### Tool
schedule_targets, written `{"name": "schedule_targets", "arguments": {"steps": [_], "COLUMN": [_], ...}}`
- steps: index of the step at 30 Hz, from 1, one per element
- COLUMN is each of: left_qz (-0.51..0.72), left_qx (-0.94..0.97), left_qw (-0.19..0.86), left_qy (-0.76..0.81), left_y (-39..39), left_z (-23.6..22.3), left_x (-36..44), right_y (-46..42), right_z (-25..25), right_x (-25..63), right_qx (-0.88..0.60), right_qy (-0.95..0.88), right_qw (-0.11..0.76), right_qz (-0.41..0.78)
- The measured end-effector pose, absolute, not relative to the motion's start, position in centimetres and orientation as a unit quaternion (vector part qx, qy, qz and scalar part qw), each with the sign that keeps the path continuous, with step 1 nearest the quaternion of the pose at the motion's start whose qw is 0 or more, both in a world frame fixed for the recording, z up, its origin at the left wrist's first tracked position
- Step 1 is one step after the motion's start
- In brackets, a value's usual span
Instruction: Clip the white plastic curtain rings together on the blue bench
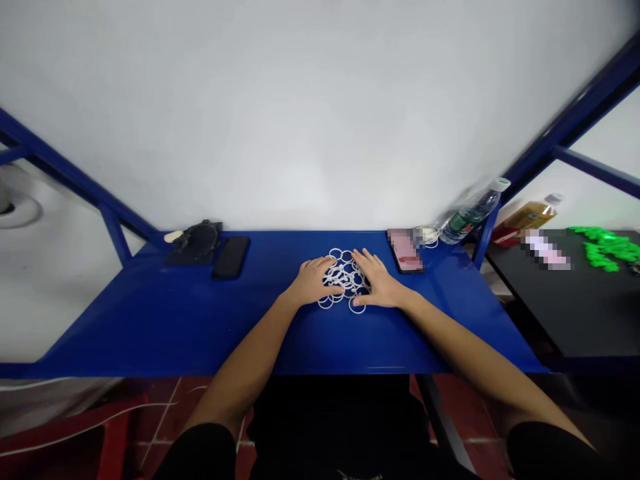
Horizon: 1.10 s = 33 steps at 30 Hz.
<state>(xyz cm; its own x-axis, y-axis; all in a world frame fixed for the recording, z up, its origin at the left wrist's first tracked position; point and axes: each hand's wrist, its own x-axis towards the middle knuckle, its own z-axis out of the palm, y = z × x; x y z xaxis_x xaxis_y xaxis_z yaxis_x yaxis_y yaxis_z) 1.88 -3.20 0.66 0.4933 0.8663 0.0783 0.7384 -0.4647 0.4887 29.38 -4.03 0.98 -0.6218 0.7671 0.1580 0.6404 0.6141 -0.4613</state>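
A loose heap of several thin white rings (345, 273) lies on the blue tabletop (165, 320), right in front of me. My left hand (315, 281) rests against the heap's left side, fingers stretched forward and thumb pointing inward over some rings. On the opposite side, my right hand (376, 281) is spread with its fingertips at the upper right of the heap and its thumb by a ring at the near edge. Both palms face down or inward around the rings, and neither hand grips one. Parts of some rings are hidden under the fingers.
Left of the heap lie a dark phone (231, 258) and a black plastic bag (195, 243). To the right are a phone with a lit screen (405, 250), a white cable (427, 235) and a clear bottle (475, 212). Blue metal posts (116, 233) flank the table.
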Motion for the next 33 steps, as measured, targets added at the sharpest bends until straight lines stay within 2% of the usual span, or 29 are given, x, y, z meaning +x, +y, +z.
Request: {"name": "schedule_targets", "arguments": {"steps": [6, 14, 23, 30, 33], "left_qz": [0.184, 0.168, 0.182, 0.178, 0.163], "left_qx": [0.841, 0.858, 0.853, 0.821, 0.791], "left_qw": [0.159, 0.168, 0.163, 0.071, 0.088], "left_qy": [0.483, 0.456, 0.461, 0.537, 0.584], "left_y": [-3.8, -4.6, -4.9, -4.8, -4.5], "left_z": [0.5, 1.0, 0.9, 0.8, 0.5], "left_x": [3.0, 3.6, 3.7, 3.5, 3.4], "right_y": [-2.1, -2.9, -3.5, -3.4, -3.2], "right_z": [1.9, 2.0, 2.9, 1.7, 1.3], "right_x": [26.1, 24.1, 25.0, 25.7, 25.5], "right_qx": [-0.410, -0.429, -0.478, -0.497, -0.497], "right_qy": [-0.882, -0.860, -0.841, -0.831, -0.829], "right_qw": [0.154, 0.145, 0.148, 0.165, 0.179], "right_qz": [0.174, 0.235, 0.205, 0.189, 0.183]}}
